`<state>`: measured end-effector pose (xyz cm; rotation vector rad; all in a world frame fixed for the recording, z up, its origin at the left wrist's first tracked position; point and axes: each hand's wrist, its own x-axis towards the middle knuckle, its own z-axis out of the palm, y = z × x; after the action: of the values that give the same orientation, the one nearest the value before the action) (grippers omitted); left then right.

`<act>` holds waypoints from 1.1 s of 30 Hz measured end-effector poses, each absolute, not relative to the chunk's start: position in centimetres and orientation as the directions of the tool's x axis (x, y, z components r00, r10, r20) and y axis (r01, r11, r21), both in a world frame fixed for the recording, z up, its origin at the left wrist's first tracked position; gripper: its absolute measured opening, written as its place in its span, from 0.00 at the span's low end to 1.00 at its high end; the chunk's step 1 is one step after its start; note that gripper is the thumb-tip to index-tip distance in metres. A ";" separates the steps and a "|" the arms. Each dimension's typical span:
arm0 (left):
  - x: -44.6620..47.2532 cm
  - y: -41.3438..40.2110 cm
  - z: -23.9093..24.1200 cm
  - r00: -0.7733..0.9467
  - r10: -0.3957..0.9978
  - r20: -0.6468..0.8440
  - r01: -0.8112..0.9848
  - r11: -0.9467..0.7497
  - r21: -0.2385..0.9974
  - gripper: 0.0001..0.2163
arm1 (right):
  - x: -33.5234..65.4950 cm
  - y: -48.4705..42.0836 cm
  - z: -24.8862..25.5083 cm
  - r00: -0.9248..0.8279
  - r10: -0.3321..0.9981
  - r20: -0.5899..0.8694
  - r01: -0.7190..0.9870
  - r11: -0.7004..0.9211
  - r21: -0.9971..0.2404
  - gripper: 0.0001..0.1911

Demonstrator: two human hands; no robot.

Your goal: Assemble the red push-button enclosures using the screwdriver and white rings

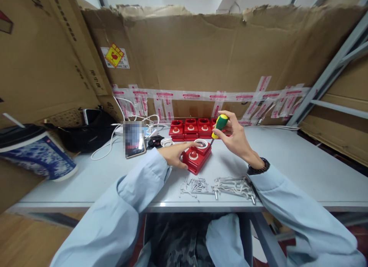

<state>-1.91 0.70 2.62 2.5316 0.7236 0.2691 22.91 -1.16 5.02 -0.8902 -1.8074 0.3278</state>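
A person's right hand, raised above the counter, has fingers wrapped round a tilted green-and-yellow screwdriver beside a red box, while the left hand, angled inward, grips the box's left side

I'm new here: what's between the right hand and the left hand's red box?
The head view shows a screwdriver, slanting from the right hand toward the red box.
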 end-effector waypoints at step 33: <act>0.3 1.1 1.0 0.720 0.612 0.326 0.521 -0.788 0.328 0.42 | 22.8 -2.7 4.9 -0.305 0.875 0.376 0.181 0.441 -0.879 0.28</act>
<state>0.30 1.10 1.03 2.7123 0.9053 0.6266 22.80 -2.67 4.94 -0.9103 -1.7586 0.9304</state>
